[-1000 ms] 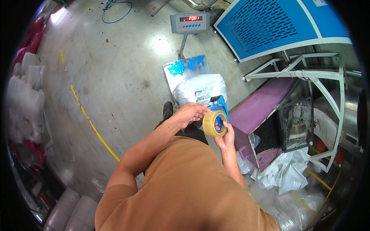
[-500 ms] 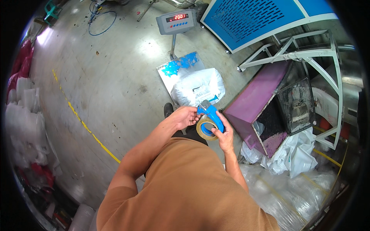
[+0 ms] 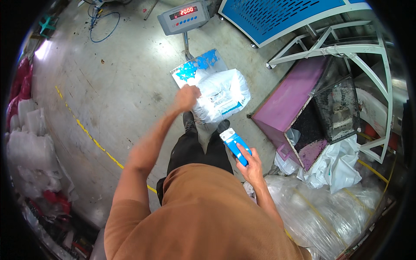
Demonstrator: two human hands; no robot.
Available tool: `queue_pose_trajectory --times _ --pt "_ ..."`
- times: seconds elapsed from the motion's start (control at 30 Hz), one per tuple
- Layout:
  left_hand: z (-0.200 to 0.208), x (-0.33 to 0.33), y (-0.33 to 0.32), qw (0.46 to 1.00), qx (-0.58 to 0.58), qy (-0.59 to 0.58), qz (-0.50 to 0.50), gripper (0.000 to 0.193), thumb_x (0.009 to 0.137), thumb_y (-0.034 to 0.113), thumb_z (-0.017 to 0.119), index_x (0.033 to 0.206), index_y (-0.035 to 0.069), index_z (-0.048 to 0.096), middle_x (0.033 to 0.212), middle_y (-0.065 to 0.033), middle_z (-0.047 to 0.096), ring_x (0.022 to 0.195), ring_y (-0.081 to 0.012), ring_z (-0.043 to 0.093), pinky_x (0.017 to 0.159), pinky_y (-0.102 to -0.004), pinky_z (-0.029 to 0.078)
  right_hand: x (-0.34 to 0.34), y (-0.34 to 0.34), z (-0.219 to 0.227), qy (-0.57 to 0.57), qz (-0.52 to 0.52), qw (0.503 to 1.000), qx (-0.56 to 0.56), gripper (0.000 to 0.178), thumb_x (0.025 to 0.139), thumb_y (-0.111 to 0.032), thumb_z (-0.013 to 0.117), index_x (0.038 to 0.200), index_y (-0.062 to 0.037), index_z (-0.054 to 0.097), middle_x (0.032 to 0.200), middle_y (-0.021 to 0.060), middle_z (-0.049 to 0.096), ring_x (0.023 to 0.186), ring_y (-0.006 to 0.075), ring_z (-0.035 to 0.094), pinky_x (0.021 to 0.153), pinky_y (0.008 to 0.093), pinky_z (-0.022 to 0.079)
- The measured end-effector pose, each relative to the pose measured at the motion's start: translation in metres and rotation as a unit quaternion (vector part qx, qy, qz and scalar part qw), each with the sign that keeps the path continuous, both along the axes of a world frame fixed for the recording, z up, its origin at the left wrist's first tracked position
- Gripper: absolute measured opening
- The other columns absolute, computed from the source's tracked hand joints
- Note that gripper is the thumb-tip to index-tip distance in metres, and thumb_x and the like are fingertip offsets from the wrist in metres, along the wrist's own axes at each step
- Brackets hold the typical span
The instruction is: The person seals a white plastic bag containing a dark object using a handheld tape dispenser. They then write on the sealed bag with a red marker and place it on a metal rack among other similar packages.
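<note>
A full white bag (image 3: pixel 223 93) lies on the platform of a floor scale (image 3: pixel 182 73). The platform's surface is white with patchy blue. At the bag's left edge, my left hand (image 3: pixel 187 98) is closed on the bag material; motion blurs it a little and hides its fingertips. My right hand (image 3: pixel 250 167) holds a blue tape dispenser (image 3: pixel 235 145) by its handle, just nearer to me than the bag. The dispenser's pale front end points toward the bag, and its tape roll is hidden from this angle.
The scale's grey display (image 3: pixel 183 17) stands on a post behind the platform. On the right are a purple bin (image 3: pixel 288 93) tipped on its side, a white metal frame (image 3: pixel 388 86) and a blue machine (image 3: pixel 286 17). Wrapped plastic bundles (image 3: pixel 316 212) lie near right; clear plastic bags (image 3: pixel 32 143) fill the left.
My left hand has left the tape dispenser and moved forward to the bag's left edge. My right hand has turned the dispenser, so its roll no longer shows. The view has shifted slightly.
</note>
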State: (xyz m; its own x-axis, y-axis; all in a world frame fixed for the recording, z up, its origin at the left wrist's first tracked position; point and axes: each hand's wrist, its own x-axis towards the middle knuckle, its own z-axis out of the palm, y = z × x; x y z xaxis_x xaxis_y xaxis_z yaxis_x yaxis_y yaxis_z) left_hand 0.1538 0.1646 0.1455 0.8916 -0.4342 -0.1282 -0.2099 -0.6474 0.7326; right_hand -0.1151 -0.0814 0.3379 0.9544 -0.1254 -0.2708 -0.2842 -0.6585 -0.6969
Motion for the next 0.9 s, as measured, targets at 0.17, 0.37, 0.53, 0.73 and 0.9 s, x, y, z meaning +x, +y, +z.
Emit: queue_pose_trajectory --times 0.17,0.37,0.53,0.73,0.9 --pt "-0.060 0.103 0.022 0.989 0.147 -0.015 -0.007 0.013 0.087 0.019 0.066 0.089 0.013 0.078 0.099 -0.0111 0.075 0.102 -0.0375 0.064 0.087 -0.0519 0.053 0.015 -0.022 -0.055 -0.008 0.031 0.999 -0.025 0.069 0.079 -0.002 0.076 0.143 -0.0250 0.062 0.102 0.0128 0.056 0.087 0.0323 0.061 0.077 0.0435 0.054" --pt "-0.158 0.111 -0.002 0.978 0.207 -0.009 -0.024 0.020 0.090 0.019 0.059 0.084 0.014 0.077 0.101 -0.0080 0.074 0.097 -0.0352 0.063 0.086 -0.0465 0.054 0.037 -0.031 -0.150 0.036 0.034 0.998 -0.037 0.067 0.082 -0.005 0.075 0.144 -0.0253 0.059 0.104 0.0159 0.055 0.091 0.0372 0.062 0.080 0.0465 0.054" --pt "-0.202 0.067 -0.026 0.964 0.246 0.055 0.081 0.030 0.094 0.024 0.063 0.120 0.010 0.069 0.123 -0.0153 0.068 0.111 -0.0390 0.062 0.096 -0.0483 0.051 0.033 -0.040 -0.196 0.077 0.044 0.995 -0.046 0.071 0.081 -0.005 0.076 0.146 -0.0267 0.056 0.103 0.0166 0.054 0.094 0.0396 0.061 0.084 0.0487 0.053" --pt "-0.147 0.016 -0.073 0.977 0.169 -0.042 0.123 0.070 0.097 0.039 0.064 0.148 -0.004 0.043 0.147 -0.0273 0.050 0.136 -0.0440 0.048 0.114 -0.0515 0.038 0.023 -0.043 -0.204 0.075 0.048 0.995 -0.036 0.077 0.079 -0.006 0.078 0.149 -0.0281 0.052 0.105 0.0161 0.053 0.097 0.0396 0.060 0.086 0.0479 0.053" --pt "-0.126 -0.029 -0.100 0.974 0.217 -0.061 0.012 0.090 0.099 0.059 0.055 0.158 -0.002 0.026 0.162 -0.0278 0.030 0.151 -0.0425 0.029 0.121 -0.0590 0.024 -0.004 -0.065 -0.199 0.090 0.074 0.992 -0.048 0.079 0.079 -0.007 0.078 0.150 -0.0275 0.051 0.106 0.0158 0.053 0.102 0.0376 0.059 0.087 0.0468 0.052"
